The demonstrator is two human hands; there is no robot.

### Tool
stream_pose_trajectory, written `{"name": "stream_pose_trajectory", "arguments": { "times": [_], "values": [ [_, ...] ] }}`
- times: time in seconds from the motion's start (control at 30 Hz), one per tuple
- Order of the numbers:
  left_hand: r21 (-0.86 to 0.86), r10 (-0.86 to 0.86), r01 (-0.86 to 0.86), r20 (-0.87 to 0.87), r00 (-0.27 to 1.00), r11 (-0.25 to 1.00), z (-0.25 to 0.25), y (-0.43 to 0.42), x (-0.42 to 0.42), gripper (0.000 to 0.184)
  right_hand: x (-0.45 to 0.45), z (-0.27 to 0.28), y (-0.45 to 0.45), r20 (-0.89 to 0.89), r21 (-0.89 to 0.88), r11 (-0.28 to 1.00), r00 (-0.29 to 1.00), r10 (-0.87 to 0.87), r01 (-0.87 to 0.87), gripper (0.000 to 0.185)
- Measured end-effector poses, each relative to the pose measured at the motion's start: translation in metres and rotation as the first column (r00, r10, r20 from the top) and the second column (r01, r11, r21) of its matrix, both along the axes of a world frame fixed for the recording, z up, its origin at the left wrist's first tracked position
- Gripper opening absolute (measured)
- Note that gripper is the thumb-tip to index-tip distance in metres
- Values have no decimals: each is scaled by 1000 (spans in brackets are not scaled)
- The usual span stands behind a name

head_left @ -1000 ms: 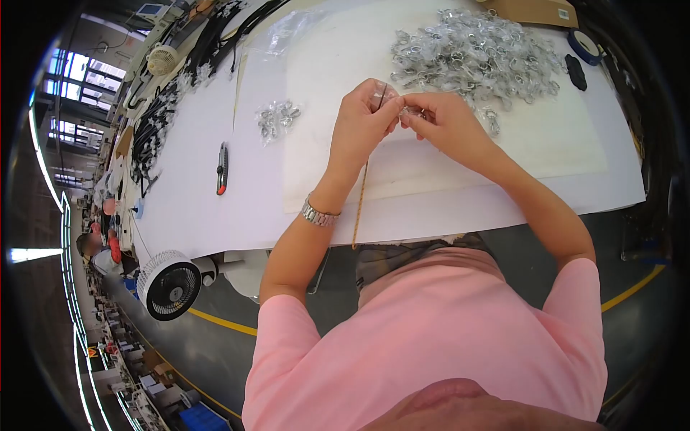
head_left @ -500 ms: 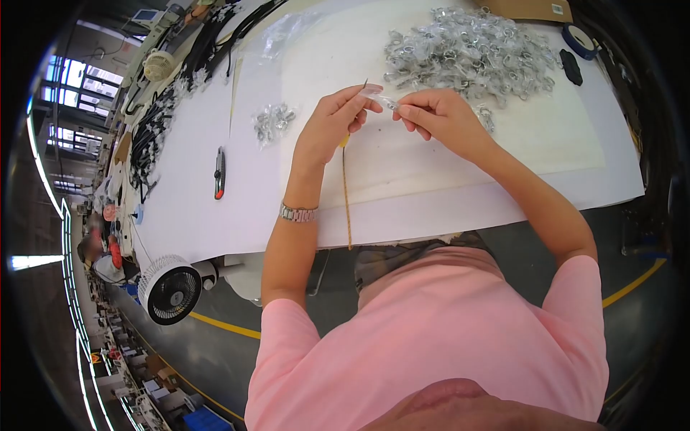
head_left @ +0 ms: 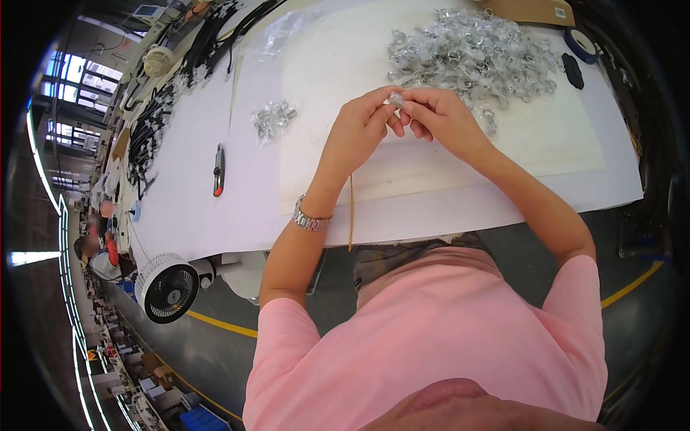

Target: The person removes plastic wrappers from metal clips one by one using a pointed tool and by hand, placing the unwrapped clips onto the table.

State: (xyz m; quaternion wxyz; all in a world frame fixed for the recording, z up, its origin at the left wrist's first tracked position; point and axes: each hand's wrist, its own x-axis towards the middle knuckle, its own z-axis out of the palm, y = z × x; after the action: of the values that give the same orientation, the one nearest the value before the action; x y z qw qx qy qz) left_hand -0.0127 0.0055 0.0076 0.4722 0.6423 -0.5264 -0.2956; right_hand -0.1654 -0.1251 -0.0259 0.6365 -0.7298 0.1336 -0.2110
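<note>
Both hands meet over the table, fingertips pinching a small piece wrapped in clear plastic, with a glint of metal in it. My left hand comes from the left with its fingers closed on the wrap. On the other side, my right hand is closed on the same piece, thumb and index finger together. Fingers cover most of it. A thin tan cord runs from beneath my left wrist to the front edge of the table. Behind the hands lies a large pile of plastic-wrapped metal pieces.
A smaller heap of wrapped pieces and a utility knife lie on the left of the white table. Blue tape, a black object and a cardboard box are at the back right. A fan stands front left.
My left hand has moved right, up against my right hand, and the wrapped piece is now mostly covered. The dark tip and yellow part seen at my left hand are now hidden.
</note>
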Motion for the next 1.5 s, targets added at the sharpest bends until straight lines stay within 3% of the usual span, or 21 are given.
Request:
{"name": "stream_pose_trajectory", "arguments": {
  "times": [0.07, 0.17, 0.27, 0.37, 0.43, 0.5, 0.6, 0.7, 0.8, 0.9, 1.0, 1.2, 1.4, 1.5],
  "values": [
    [-126, 109, -88, 173, 979, 988, -15, -2, -2, 31, -1, 3, 1, 7, 23, 998, 998, 55, -56, 23],
    [-134, 156, -134, 174, 972, 982, -15, -2, -4, 27, 0, 0, 1, 28, 114, 991, 997, 66, -69, 23],
    [12, 129, -133, 160, 979, 991, 0, 7, 9, 22, -2, -2, -8, 100, 334, 942, 995, -15, -19, 25],
    [14, 343, -365, 313, 886, 931, 0, 35, 59, 18, -11, 29, -26, 275, 791, 611, 904, -329, -19, 32],
    [-85, 438, -477, 558, 704, 875, -13, 65, 118, 17, -17, 30, -33, 307, 779, 622, 914, -264, -82, 36],
    [-123, 476, -619, 758, 446, 776, -20, 96, 164, 21, -18, 22, -29, 295, 792, 592, 943, -154, -151, 39],
    [-79, 416, -659, 830, 372, 748, -44, 124, 214, 31, -10, 3, -10, 231, 799, 551, 969, 86, -240, 39],
    [143, 482, -745, 680, 553, 651, -43, 118, 225, 35, -6, -6, 4, 141, 716, 643, 959, 246, -271, 35],
    [248, 363, -750, 755, 546, 613, -35, 108, 232, 30, -4, -10, 6, 48, 607, 758, 963, 266, -240, 31],
    [216, 303, -728, 805, 510, 650, -34, 104, 242, 24, -3, -14, 0, -18, 583, 793, 973, 229, -176, 27],
    [134, 370, -660, 739, 563, 739, -45, 105, 260, 19, -3, -14, -1, -52, 601, 786, 975, 216, -142, 23],
    [125, 479, -696, 638, 603, 707, -55, 87, 278, 20, -3, -14, 2, -71, 521, 827, 955, 287, -210, 22],
    [116, 648, -731, 385, 657, 672, -38, 87, 269, 15, -3, -20, 0, -51, 487, 836, 947, 318, -254, 23],
    [-154, 694, -695, 361, 622, 703, -15, 80, 254, 12, -5, -19, 3, -76, 439, 872, 958, 275, -215, 24]
  ]
}}
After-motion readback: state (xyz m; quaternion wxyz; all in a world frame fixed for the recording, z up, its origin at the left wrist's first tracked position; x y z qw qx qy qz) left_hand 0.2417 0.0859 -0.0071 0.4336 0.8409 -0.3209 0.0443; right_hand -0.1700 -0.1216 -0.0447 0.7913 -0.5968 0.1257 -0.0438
